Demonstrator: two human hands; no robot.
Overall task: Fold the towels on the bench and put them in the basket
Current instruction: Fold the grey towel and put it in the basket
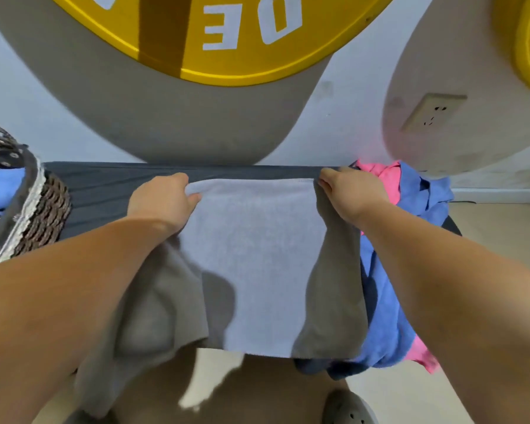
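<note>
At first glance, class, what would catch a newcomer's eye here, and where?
The pale grey towel lies mid-frame over the dark bench, its far corners pinched by the left hand and right hand. A heap of blue and pink towels sits at the right, a brown wicker basket at the left; above curves a yellow sign with white letters.

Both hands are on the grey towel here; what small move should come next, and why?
Probably bring the far corners toward the near edge, halving the grey towel: left hand and right hand each pinch a far corner, and it lies spread across the bench.
</note>
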